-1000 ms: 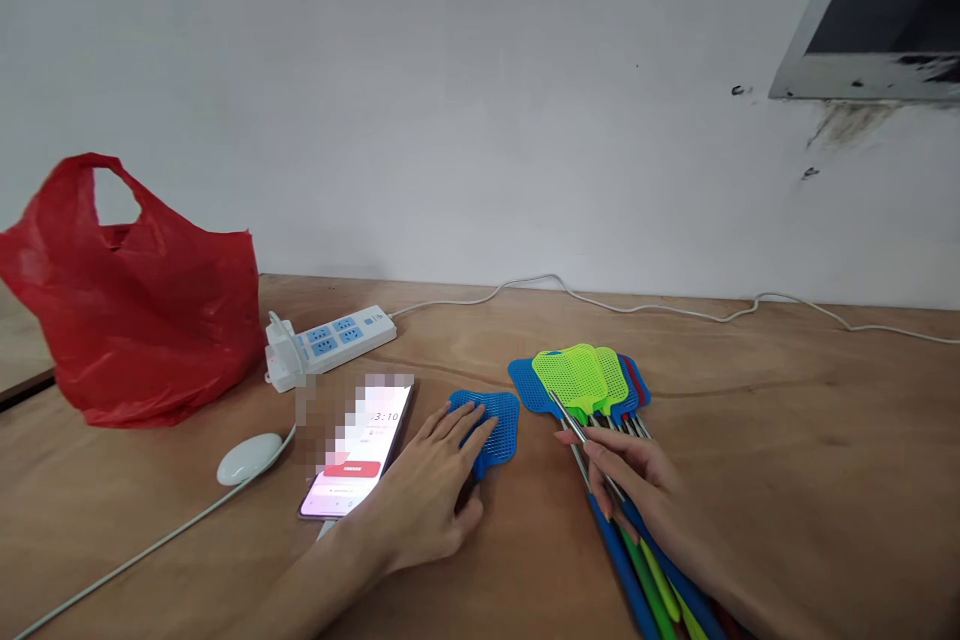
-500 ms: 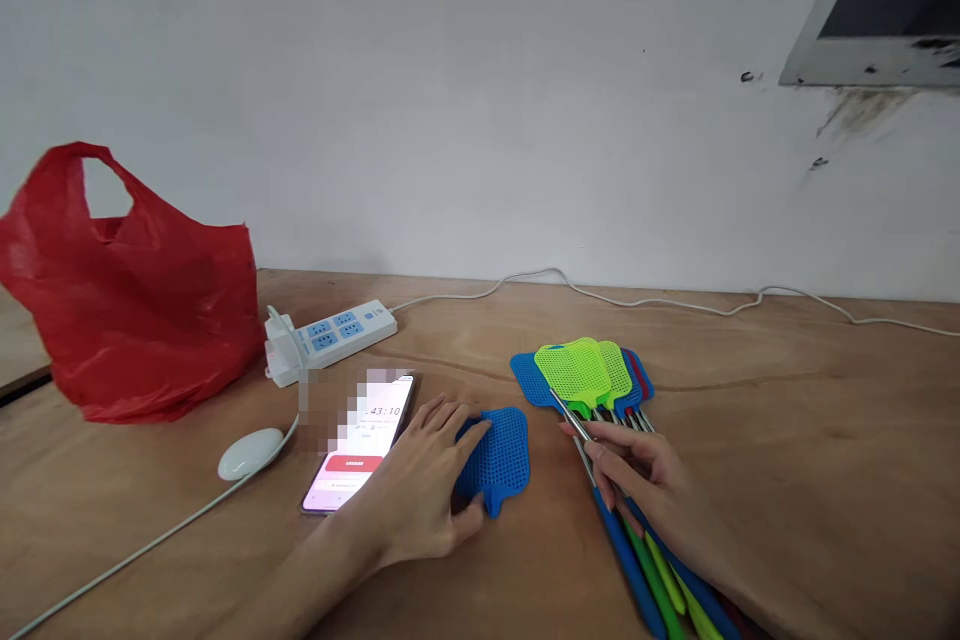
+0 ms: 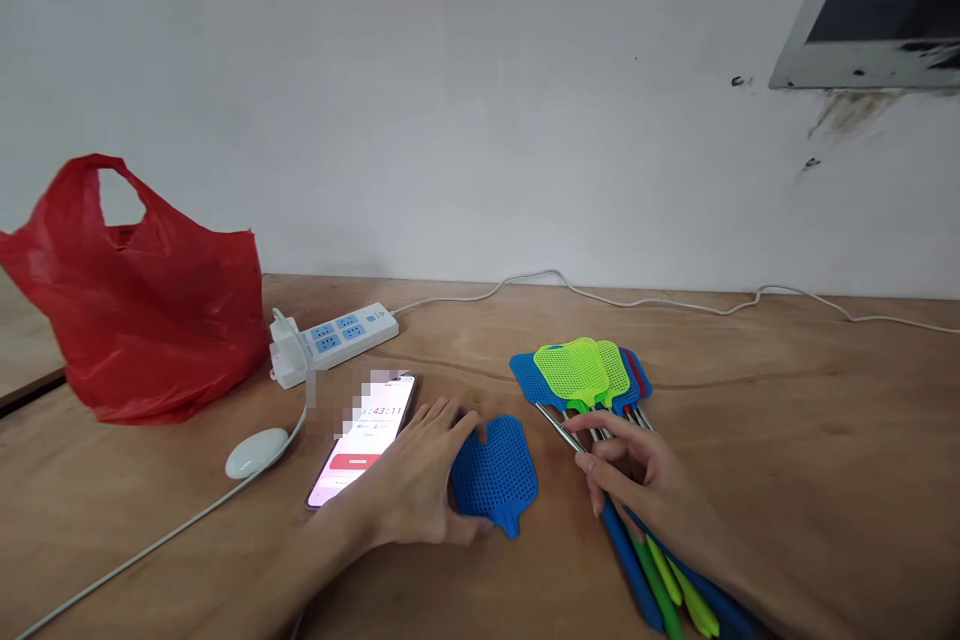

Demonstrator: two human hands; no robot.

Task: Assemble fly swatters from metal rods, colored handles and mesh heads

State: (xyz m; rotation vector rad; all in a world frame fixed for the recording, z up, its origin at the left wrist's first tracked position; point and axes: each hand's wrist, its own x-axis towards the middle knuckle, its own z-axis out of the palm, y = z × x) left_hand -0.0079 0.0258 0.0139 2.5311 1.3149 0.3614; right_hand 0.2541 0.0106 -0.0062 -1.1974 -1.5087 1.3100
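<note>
Near the front of the wooden desk (image 3: 787, 400), the left hand (image 3: 416, 480) lies palm down with fingers spread and loosely curled over the near edge of a loose blue swatter head (image 3: 496, 473), thumb tucked at its lower corner beside the short stub; it presses and steers rather than grips. Over the last second this mesh head has slid toward the person and turned, so its stub now points at the desk's near edge where earlier it lay farther back, flatter under the fingertips. Just to its right, the right hand (image 3: 637, 480) is closed in a pinch on a thin metal rod (image 3: 559, 425), whose bare tip now angles toward the blue head, lower and closer to it than a second ago; head and rod tip are near but not touching. My reading: the two loose parts are being lined up, stub to rod. Under the right hand lies a fanned bundle of fly swatters (image 3: 592, 375), green heads on top of blue and red, coloured handles running toward the lower right. Left of the hands sits a lit phone (image 3: 364, 445), then a white mouse-shaped puck (image 3: 256, 452) on a cable, a power strip (image 3: 334, 338), and a red plastic bag (image 3: 142, 315).
</note>
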